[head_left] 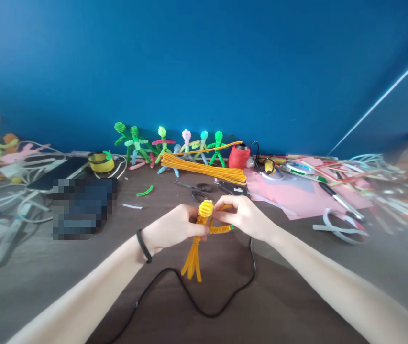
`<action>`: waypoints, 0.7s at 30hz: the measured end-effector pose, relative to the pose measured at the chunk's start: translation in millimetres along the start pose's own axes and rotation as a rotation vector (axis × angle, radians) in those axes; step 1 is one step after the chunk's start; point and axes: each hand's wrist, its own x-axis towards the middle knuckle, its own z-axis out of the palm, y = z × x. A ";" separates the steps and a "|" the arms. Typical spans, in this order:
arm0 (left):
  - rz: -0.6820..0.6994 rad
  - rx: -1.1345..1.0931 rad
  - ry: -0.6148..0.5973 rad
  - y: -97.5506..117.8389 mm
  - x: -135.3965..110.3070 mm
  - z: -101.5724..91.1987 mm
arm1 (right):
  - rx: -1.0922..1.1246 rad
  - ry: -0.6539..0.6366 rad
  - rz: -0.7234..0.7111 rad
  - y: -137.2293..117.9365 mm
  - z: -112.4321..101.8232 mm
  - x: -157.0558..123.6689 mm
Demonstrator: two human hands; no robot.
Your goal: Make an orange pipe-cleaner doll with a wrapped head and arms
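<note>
My left hand (178,225) is closed round the body of an orange pipe-cleaner figure (205,209) with a coiled yellow head. Several loose orange stems (192,265) fan out below the grip. One wrapped arm (220,230) with a green tip sticks out to the right. My right hand (241,216) pinches an orange pipe cleaner (225,208) beside the head; its fingertips are partly hidden behind the hand. Just beyond the hands lie black scissors (201,190) and a bundle of orange pipe cleaners (204,168).
Finished pipe-cleaner figures (162,143) stand along the blue wall. A red yarn spool (238,156), pink paper (279,196) and a marker (342,200) are at the right. Phones (58,173) and cables lie left. A black cord (207,315) loops below the hands.
</note>
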 end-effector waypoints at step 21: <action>-0.016 -0.314 0.083 -0.4 5.1 5.8 | -0.082 0.211 -0.107 2.5 10.4 -3.5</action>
